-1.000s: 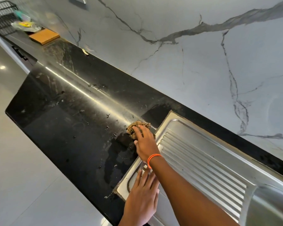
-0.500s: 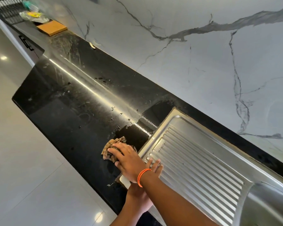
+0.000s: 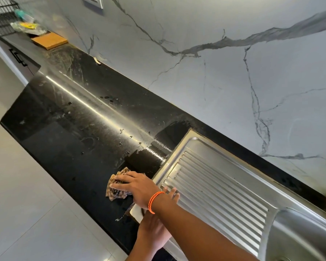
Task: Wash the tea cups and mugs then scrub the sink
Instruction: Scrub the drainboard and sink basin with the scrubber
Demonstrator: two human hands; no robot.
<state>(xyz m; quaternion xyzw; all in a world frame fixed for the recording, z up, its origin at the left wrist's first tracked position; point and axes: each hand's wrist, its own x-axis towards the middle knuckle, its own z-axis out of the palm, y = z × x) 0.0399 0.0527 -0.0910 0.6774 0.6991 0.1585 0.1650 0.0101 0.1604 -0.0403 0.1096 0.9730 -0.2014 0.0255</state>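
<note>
marble-veined wall panels run behind a glossy black tabletop, wet and streaked beside the steel sink at the near right. the sink's ribbed drainboard stretches left from the basin, its left edge meeting the black surface.

just left of that edge, a brown patterned cloth lies flat on the tabletop. the right hand presses down on it with fingers stretched out and laid over the fabric, not curled round it; an orange cord bracelet circles its wrist. the right forearm crosses over the left hand, which rests on the near left corner of the drainboard with straight fingertips showing past the wrist on the ribs. the two hands sit close, one above the other, crossed at the wrist.

water droplets dot the tabletop farther left of the cloth, and a bright reflected stripe runs along it. at the far left end lie a wooden board, a crumpled clear plastic bag with something yellow in it, and a black wire rack. a grey wall socket sits at the top edge.
</note>
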